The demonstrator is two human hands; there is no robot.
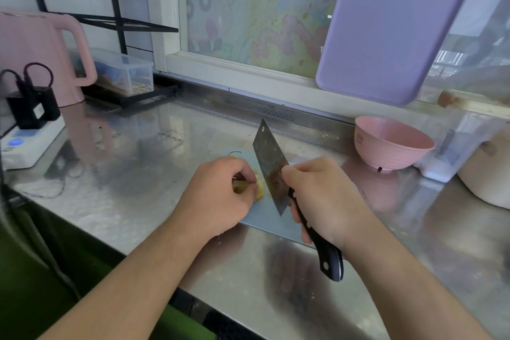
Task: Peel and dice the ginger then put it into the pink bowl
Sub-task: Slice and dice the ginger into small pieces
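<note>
Pinching small, firm, likely slippery ginger (252, 188) with left hand (220, 196), right hand (323, 199) clamping cleaver (271, 168) handle, blade alongside.

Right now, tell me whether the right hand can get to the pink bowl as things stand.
Probably yes, but not freely. The pink bowl stands on bare counter just beyond and to the right of the right hand, nothing between them. That hand grips the cleaver, so it would have to set it down first.

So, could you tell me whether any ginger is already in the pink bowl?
No: the pink bowl shows a bare inside, while the ginger lies under the left hand beside the cleaver.
</note>
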